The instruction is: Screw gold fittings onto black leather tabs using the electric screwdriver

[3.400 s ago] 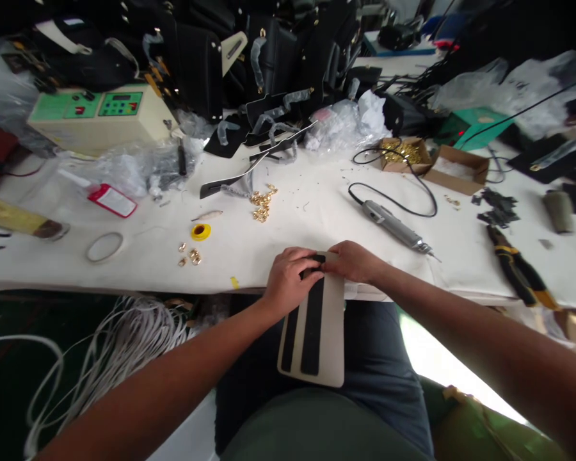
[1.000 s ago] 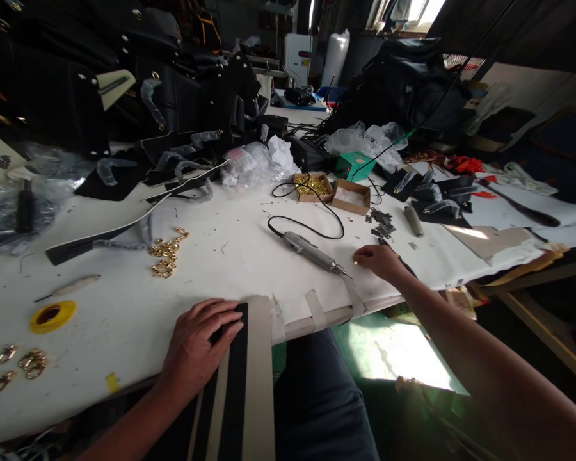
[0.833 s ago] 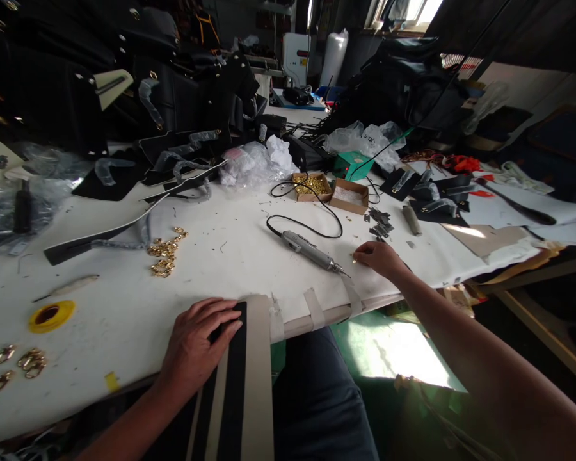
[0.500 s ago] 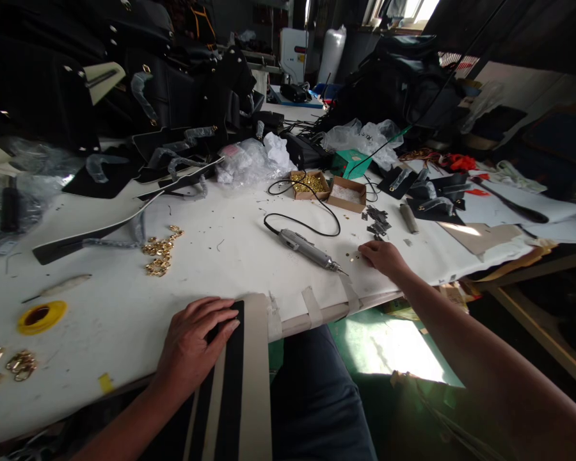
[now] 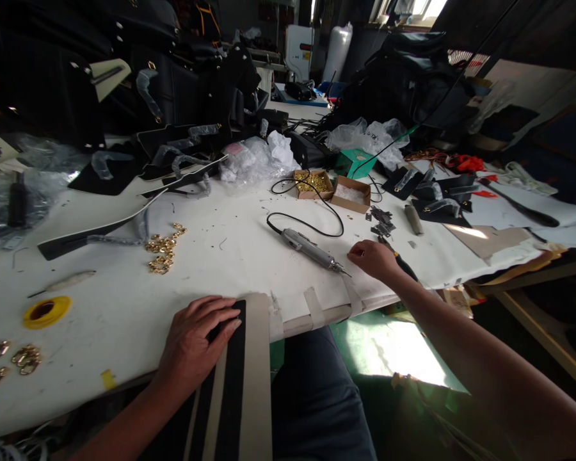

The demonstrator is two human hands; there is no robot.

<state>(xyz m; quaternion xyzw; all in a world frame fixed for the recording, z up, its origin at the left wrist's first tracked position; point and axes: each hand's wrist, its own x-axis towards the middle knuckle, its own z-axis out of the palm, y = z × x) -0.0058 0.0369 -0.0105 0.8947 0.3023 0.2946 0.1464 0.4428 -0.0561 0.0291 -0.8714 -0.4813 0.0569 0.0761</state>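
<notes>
My left hand (image 5: 199, 339) is closed at the table edge, thumb and fingertips on the end of a black strap (image 5: 233, 378). The strap lies on a long beige panel (image 5: 256, 384) that reaches down beside my leg. My right hand (image 5: 374, 259) is low over the white table, thumb and forefinger pinched together; what is between them is too small to make out. Just left of it lies a grey pen-shaped electric screwdriver (image 5: 312, 250) with a black cord, its tip toward me. A dark tool with a yellow-marked handle (image 5: 403, 262) lies partly hidden behind my right wrist.
Open boxes hold small gold fittings (image 5: 313, 184) and clear pieces (image 5: 350, 194). Dark metal plates (image 5: 381, 221) and a grey cylinder (image 5: 413, 219) lie to the right. Gold clasps (image 5: 163, 246), a yellow tape roll (image 5: 47, 312) and an awl (image 5: 62, 283) are on the left.
My right hand has moved slightly left and nearer the screwdriver tip, covering the spot where small gold discs lay. The dark tool behind its wrist shows more. My left hand stays on the strap.
</notes>
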